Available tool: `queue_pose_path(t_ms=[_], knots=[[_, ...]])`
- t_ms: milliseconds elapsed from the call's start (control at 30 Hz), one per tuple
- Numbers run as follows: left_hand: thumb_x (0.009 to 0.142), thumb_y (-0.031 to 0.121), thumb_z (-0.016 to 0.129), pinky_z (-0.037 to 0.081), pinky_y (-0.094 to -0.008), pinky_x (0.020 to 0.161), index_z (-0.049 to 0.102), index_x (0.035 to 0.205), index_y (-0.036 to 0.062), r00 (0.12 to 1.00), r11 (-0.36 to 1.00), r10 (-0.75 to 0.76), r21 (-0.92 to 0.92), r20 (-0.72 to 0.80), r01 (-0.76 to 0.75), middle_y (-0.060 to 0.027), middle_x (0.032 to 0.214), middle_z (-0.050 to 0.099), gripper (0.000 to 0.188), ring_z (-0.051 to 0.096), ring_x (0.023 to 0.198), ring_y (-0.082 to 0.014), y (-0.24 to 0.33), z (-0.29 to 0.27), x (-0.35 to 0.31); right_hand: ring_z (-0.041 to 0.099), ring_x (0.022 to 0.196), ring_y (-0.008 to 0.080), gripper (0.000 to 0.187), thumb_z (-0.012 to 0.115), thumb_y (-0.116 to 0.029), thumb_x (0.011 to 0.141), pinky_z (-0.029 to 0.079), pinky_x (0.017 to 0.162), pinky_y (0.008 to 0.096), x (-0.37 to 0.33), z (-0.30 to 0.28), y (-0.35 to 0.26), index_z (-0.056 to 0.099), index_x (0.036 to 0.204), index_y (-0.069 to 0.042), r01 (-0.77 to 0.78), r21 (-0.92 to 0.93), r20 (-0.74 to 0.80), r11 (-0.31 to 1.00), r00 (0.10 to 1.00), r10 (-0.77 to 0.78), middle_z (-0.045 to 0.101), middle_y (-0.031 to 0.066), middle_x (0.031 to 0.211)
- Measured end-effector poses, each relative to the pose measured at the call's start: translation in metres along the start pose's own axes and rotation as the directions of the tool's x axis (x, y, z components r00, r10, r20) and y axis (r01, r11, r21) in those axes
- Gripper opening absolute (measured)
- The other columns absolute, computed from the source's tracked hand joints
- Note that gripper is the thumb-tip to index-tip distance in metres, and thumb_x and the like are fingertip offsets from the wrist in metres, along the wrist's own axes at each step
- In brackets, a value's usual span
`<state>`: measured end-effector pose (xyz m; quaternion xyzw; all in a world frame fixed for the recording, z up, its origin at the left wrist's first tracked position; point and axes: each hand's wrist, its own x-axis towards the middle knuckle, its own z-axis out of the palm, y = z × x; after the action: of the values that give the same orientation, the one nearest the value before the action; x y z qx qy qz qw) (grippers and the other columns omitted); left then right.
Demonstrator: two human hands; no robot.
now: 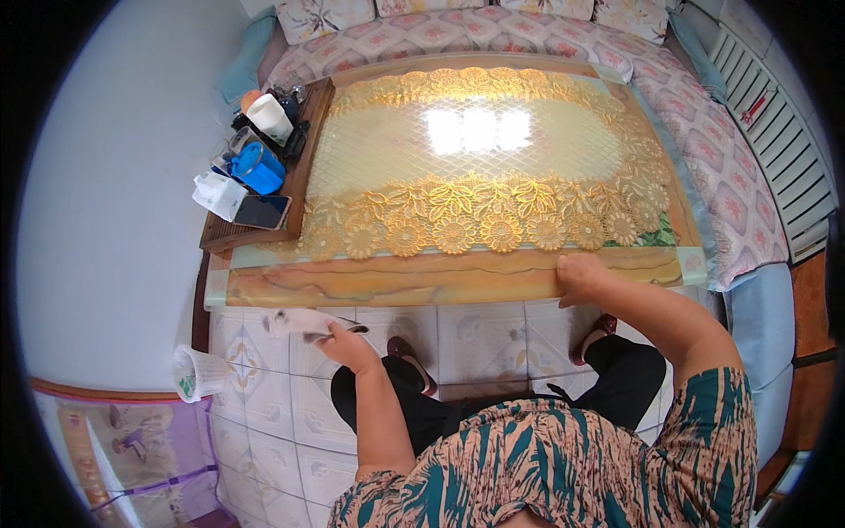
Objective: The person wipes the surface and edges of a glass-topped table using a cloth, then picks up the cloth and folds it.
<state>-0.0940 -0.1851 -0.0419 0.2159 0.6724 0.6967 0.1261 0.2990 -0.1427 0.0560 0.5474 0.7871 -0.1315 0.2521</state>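
Note:
My left hand (350,347) is closed round a folded pale cloth (299,323) with dark markings, held over the tiled floor just off the table's near edge. The cloth's loose end sticks out to the left. My right hand (581,276) is at the near edge of the table (396,280), right of the middle, with its fingers curled on the rim. A clear cover lies over the tabletop, with a gold flower-patterned lace tablecloth (502,198) showing on it. Bright window light reflects in its far half.
On the table's left stands a brown wooden tea tray (304,198) with a blue canister (257,167), a white cup (270,119), a phone (261,211) and a tissue pack (218,194). A white wastebasket (201,373) is by the left wall. Sofas (704,150) line the back and right.

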Motion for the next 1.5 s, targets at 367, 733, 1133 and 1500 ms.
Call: queue_pose_path(t_ms=[367,733,1133,1500], knots=[[0.071,0.010,0.067,0.036,-0.0431,0.100,0.048,0.119,-0.0031,0.624,0.624,0.201,0.392,0.755,-0.676,-0.0219,0.129,0.044,0.053,0.043,0.119,-0.0389,0.054,0.037,-0.028,0.061,0.099,0.0279,0.060,0.081,-0.043,0.062,0.051,0.082,0.0378,-0.002,0.002,0.000,0.063,0.100,0.000,-0.018,-0.004,-0.041,1.000,0.999,0.018,0.063,0.0133,0.102],[0.078,0.046,0.066,0.023,-0.0512,0.107,0.051,0.130,0.0124,0.367,0.381,0.250,0.258,0.896,-0.888,-0.0176,0.145,0.032,0.064,0.029,0.133,-0.0385,0.057,0.026,-0.021,0.061,0.099,0.0285,0.057,0.081,-0.042,0.061,0.051,0.082,0.0382,-0.002,0.007,0.004,0.064,0.097,-0.001,-0.012,0.024,-0.056,1.000,0.998,0.013,0.064,0.0136,0.101],[0.082,0.043,0.058,0.009,-0.0620,0.106,0.041,0.139,0.0341,0.536,0.264,0.152,0.488,0.830,-0.832,-0.0072,0.152,0.024,0.059,0.017,0.140,-0.0321,0.025,0.044,0.005,0.063,0.095,0.0295,0.060,0.081,-0.041,0.060,0.051,0.079,0.0391,0.001,0.013,0.006,0.060,0.100,-0.001,-0.015,0.032,-0.076,0.999,0.997,0.018,0.064,0.0140,0.098],[0.080,0.045,0.059,0.005,-0.0639,0.106,0.041,0.139,0.0321,0.185,0.386,0.237,0.082,0.954,-0.919,-0.0072,0.151,0.026,0.063,0.018,0.140,-0.0322,0.048,0.092,-0.121,0.063,0.095,0.0307,0.060,0.082,-0.040,0.059,0.051,0.080,0.0396,0.000,0.004,0.002,0.060,0.098,0.000,-0.050,0.054,-0.018,0.997,0.999,0.051,0.065,0.0158,0.099]])
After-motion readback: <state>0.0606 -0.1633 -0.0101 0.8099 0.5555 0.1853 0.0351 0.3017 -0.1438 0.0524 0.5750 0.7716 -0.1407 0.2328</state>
